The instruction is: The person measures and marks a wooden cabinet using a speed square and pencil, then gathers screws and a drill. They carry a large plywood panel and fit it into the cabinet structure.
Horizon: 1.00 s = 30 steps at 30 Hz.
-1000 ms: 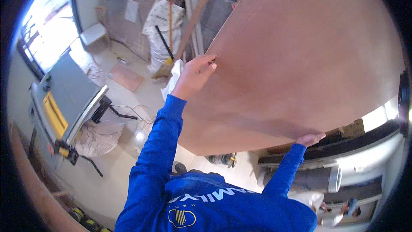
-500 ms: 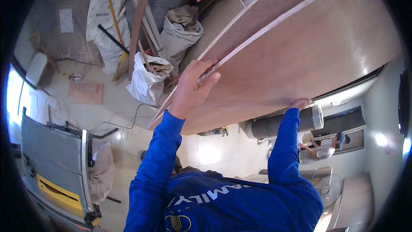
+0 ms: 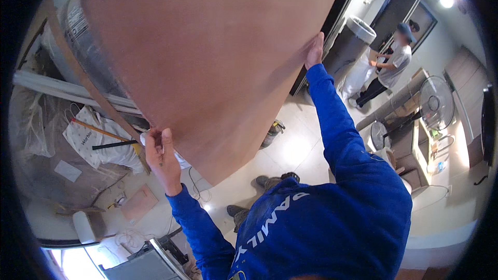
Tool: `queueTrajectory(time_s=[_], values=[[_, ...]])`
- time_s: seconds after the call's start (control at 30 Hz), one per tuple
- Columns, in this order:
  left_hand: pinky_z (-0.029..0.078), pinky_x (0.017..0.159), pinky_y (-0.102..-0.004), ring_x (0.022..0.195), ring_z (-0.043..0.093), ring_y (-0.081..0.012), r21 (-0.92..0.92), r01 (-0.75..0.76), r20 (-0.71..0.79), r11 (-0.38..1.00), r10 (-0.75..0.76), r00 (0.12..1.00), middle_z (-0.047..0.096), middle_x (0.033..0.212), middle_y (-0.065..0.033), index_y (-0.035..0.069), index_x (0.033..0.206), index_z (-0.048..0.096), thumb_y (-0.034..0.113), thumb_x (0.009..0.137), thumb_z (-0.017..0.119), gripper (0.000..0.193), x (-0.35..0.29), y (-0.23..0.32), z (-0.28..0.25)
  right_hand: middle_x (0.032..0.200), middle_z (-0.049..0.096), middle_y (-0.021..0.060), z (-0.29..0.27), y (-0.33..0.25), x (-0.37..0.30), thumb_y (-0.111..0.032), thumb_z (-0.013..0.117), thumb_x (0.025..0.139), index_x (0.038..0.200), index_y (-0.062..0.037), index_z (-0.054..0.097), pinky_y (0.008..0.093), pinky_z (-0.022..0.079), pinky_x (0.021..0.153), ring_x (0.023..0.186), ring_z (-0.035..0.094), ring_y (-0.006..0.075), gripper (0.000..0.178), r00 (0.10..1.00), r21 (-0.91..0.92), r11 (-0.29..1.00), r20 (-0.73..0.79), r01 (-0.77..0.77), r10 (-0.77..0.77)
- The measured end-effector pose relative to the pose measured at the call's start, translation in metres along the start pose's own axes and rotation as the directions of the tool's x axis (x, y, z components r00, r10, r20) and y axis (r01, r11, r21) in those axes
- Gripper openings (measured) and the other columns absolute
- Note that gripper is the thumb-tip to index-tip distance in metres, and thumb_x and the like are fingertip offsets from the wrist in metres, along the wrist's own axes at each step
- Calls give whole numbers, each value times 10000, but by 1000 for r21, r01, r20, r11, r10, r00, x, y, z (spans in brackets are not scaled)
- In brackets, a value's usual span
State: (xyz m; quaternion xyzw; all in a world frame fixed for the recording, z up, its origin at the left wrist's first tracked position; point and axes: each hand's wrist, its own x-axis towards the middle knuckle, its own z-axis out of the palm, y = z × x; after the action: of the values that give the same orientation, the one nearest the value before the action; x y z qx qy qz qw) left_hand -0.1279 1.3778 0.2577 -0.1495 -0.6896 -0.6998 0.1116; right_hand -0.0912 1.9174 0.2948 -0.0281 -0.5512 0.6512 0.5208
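Note:
A large reddish-brown plywood sheet (image 3: 207, 67) stands tilted in front of me and fills the upper middle of the view. My left hand (image 3: 162, 161) is closed at its left edge, thumb up on the near side, with the other fingers partly hidden. Against the right edge, higher up, my right hand (image 3: 314, 53) grips the sheet, its fingertips partly out of sight behind it. Both arms are in blue sleeves and spread wide. Whatever lies behind the sheet is hidden.
A person (image 3: 397, 59) handles a white sack at the right. Nearby are a grey cylinder (image 3: 353, 36) and a fan (image 3: 436, 101). On the left stand a white bag (image 3: 98, 135), a broom (image 3: 111, 145) and wooden strips. A grey machine (image 3: 142, 264) sits lower left; cables cross the floor.
My view and body have turned rightward. The plywood now stands more upright before me, and its second layer no longer shows. Both hands remain at its edges, now wider apart.

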Motion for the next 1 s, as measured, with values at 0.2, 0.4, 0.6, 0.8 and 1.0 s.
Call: queueTrajectory(time_s=[0.2,0.4,0.6,0.8,1.0], values=[[460,862,-263,968,545,-98,129,-55,-130,990,72,989,628,1060,-22,-7,1171,635,259,1059,648,289,-13,-7,-3,1563,488,138,-21,-23,-10,-459,415,1095,1554,-36,404,436,352,1206,1430,474,298,624,973,159,972,180,-171,142],[464,845,-272,941,530,-101,116,8,-404,993,40,914,610,1018,-10,30,1179,650,316,1069,629,307,-25,-8,15,1427,607,158,-55,7,38,-360,736,898,1467,-4,510,459,447,1129,1319,574,322,708,673,342,754,718,-561,175],[518,989,-380,1233,593,-231,175,128,-666,976,22,746,623,1320,-126,20,1388,594,398,1037,654,519,-36,10,67,1254,703,165,-53,8,42,-301,897,727,1337,12,640,421,509,1029,1164,664,304,732,477,-122,884,805,-452,354],[467,1079,-401,1289,581,-267,459,179,-736,870,261,624,607,1419,-168,-6,1434,561,222,978,742,542,-58,24,128,1126,737,127,-48,-14,51,-371,875,803,1221,-3,701,397,546,931,1038,696,266,584,389,-161,886,854,-434,346],[480,1053,-382,1252,605,-260,574,160,-654,803,332,680,610,1420,-165,24,1452,561,196,964,755,553,-101,34,203,1040,744,87,-61,-8,53,-361,818,890,1140,-20,735,365,568,868,942,705,220,431,460,-38,918,857,-394,233]])
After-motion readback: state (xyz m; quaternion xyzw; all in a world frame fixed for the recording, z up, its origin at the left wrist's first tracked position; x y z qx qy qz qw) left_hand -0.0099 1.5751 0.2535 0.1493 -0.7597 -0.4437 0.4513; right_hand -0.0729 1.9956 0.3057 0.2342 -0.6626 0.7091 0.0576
